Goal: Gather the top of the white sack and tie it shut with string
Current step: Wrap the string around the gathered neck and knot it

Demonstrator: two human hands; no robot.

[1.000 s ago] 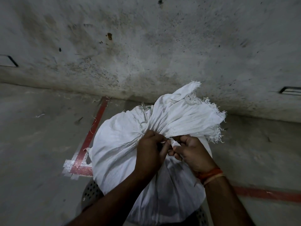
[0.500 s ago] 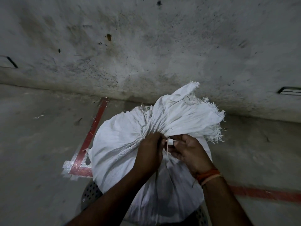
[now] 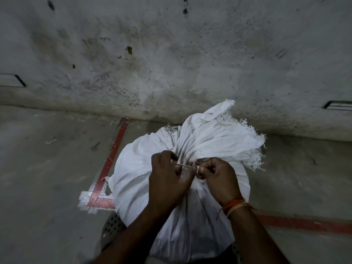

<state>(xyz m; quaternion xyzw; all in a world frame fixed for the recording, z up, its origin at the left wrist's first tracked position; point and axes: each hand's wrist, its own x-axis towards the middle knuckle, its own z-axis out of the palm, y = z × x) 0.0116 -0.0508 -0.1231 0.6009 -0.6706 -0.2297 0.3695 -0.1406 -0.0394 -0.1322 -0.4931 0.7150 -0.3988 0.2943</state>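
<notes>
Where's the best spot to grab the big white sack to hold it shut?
Probably the narrow neck, just below the frayed top. There the sack is bunched thin enough for one hand. Come from the near side, where both hands already work.

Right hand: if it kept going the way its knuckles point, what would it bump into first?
Probably the left hand. The right hand faces it knuckle to knuckle at the gathered neck of the white sack, string stretched between them. Depth is hard to judge here.
</notes>
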